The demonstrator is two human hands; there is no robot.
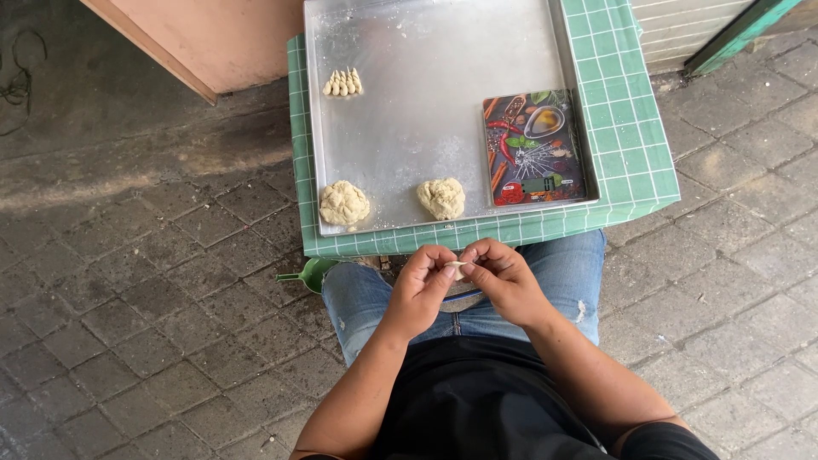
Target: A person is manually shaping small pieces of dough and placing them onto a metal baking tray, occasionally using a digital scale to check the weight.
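Here we are pinching a small bit of dough between our left hand and right hand, over our lap, just below the metal tray with two dough lumps.

Wide open metal across the middle of the baking tray, nothing blocking a reach there. At the near rim, two dough lumps sit well apart, with a clear lane between them. Far left, a tight row of shaped dough pieces crowds that edge. The kitchen scale fills the tray's right side. Beyond it, a bare strip of green checked worktop. Tray rim itself stands low.
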